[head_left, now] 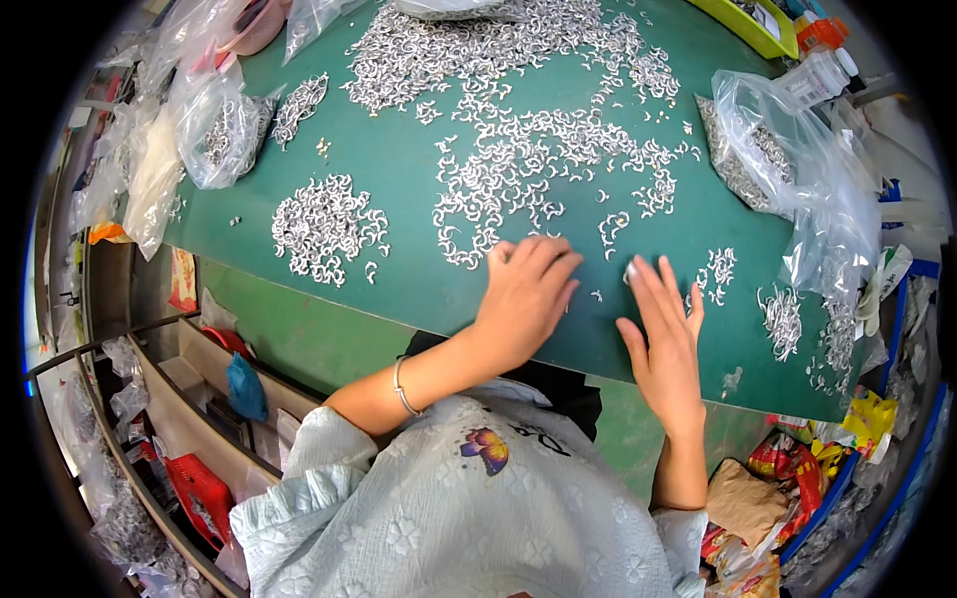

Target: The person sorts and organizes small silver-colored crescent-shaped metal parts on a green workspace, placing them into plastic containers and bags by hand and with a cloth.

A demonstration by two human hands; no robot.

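Many small silvery crescent-shaped metal pieces [528, 154] lie spread over the green tabletop [419, 289]. At the near edge of that spread is my left hand [528, 294], its fingers bent and drawn together, tips down by the table. Whatever may be between them is hidden. My right hand [663, 344] is held flat to the right of it, fingers stretched out. Something small and whitish shows at one fingertip; I cannot tell whether it is a nail or a piece. Just right of those fingertips sits a small cluster of pieces [716, 271].
A separate heap of pieces [327, 229] lies left, a larger pile [439, 60] at the back. Clear plastic bags of pieces stand at the left [221, 135] and right [753, 149]. Beyond are a yellow-green tray [753, 25] and white bottle [817, 78]. Drawers [189, 399] flank me.
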